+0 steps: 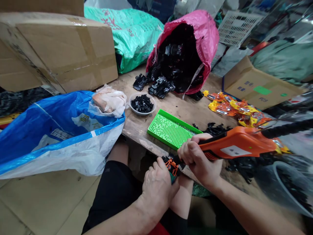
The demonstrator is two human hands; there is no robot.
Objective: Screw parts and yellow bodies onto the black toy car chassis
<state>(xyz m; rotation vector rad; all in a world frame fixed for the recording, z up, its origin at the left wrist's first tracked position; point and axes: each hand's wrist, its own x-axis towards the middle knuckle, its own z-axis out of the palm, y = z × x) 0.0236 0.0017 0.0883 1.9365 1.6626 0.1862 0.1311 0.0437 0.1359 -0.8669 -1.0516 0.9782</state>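
And there was the wooden table (139, 127), the broad stage for it all! At its left spread the blue-and-white bag (97, 147), mouth gaping, with 1 big taped cardboard box (70, 58) behind it. Across the back lay the green sack (139, 36), and beside it the pink sack (206, 36), tipped open towards the person, black molded parts (161, 86) spilling from its mouth onto the wood. Over on the right, the orange power screwdriver (239, 142) came slanting in, the right hand (200, 158) clamped firmly around its dark front end, fingers wrapped tight! Beyond the tool sat a heap of orange-and-yellow parts (234, 106). The green tray (171, 129), peppered with small holes and dotted with shiny bits, lay near the table's front edge, just beyond the 2 hands. Left of it and farther back, the round bowl (142, 103) was full of small black pieces. And down in front, the smallest player: the orange-and-black assembly (172, 166), over the person's lap at the table's edge, clamped in the closed fingers of the left hand (157, 184), the screwdriver's front end right up at it!
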